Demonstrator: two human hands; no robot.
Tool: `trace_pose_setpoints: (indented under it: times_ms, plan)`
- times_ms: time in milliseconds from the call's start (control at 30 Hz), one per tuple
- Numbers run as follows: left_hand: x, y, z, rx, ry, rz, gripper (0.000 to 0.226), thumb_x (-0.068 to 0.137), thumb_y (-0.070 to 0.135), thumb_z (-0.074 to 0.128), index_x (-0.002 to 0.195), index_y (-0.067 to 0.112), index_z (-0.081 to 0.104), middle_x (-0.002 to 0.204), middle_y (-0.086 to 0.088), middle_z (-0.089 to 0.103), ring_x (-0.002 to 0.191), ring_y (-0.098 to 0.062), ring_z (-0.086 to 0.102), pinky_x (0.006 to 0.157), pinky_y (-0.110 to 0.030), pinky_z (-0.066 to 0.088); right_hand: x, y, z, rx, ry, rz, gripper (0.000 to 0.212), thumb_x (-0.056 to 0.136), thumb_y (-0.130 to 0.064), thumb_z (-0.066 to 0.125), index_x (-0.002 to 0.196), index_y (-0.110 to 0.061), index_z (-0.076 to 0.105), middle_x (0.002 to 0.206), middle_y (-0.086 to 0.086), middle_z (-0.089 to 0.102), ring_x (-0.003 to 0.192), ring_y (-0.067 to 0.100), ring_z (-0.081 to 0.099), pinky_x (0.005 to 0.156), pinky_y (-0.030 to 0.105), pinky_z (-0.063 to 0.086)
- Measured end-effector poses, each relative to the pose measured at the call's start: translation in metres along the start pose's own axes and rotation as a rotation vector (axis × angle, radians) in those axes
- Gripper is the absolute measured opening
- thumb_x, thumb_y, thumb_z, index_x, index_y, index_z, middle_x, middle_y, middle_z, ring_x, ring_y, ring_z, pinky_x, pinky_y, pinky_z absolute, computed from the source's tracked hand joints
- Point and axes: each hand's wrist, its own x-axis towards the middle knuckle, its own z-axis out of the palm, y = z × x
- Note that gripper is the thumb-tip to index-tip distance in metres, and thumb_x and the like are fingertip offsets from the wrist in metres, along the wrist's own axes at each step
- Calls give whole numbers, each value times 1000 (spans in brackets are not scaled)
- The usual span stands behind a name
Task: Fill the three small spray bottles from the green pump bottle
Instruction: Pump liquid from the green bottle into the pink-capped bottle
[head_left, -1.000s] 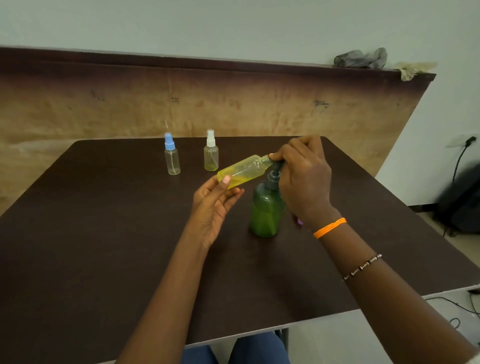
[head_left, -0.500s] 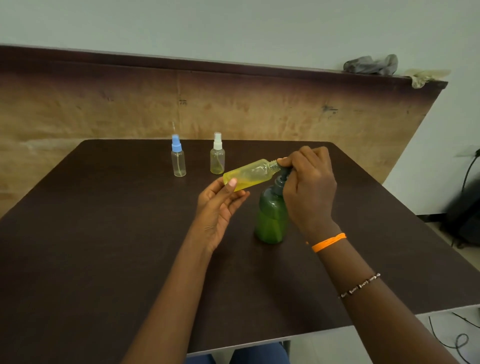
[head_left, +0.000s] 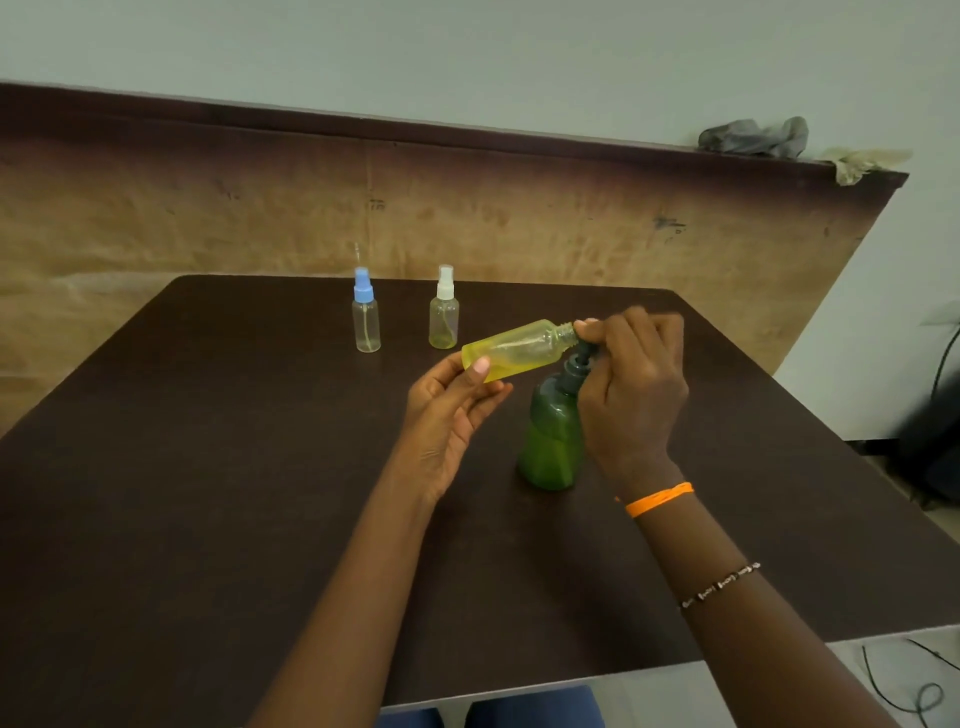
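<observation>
The green pump bottle (head_left: 551, 439) stands upright on the dark table (head_left: 208, 493). My right hand (head_left: 631, 395) curls over its dark pump head. My left hand (head_left: 447, 410) holds an uncapped yellowish spray bottle (head_left: 519, 348) tilted almost flat, its threaded neck against the pump spout and my right thumb. Yellow liquid lies along the bottle's lower side. Further back stand a blue-capped spray bottle (head_left: 366, 317) and a white-capped spray bottle (head_left: 444, 314), both upright and capped.
A brown board (head_left: 571, 218) leans behind the table, with grey and pale rags (head_left: 753, 137) on its top edge. Cables (head_left: 904, 686) lie on the floor at the right. A dark bag (head_left: 935, 441) sits by the wall.
The view has shifted slightly. Both hands keep the same hold; the tilted bottle stays at the pump spout and the right hand stays over the pump head.
</observation>
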Motion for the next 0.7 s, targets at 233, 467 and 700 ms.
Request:
trace_pose_setpoints:
  times_ms: [233, 467, 700]
  plan:
    - [-3, 3, 1, -7, 18, 1, 27, 72, 15, 62, 97, 7, 61, 77, 0, 70, 67, -7, 65, 82, -27, 56, -8, 0, 7, -29, 45, 3, 24, 84, 2, 42, 73, -3, 63, 69, 7, 56, 75, 17, 40, 50, 26, 33]
    - [-2, 2, 3, -13, 11, -11, 28, 70, 16, 63, 96, 6, 61, 77, -1, 69, 65, -7, 64, 81, -27, 56, -1, 4, 11, -15, 94, 3, 24, 84, 2, 44, 69, -4, 62, 66, 6, 55, 76, 18, 39, 53, 23, 31]
    - [-3, 4, 3, -7, 21, -9, 29, 70, 15, 62, 98, 5, 61, 77, -1, 69, 66, -7, 64, 78, -25, 56, -7, -1, 10, -1, 100, 39, 25, 85, 2, 43, 73, -3, 64, 68, 6, 56, 77, 17, 39, 56, 20, 30]
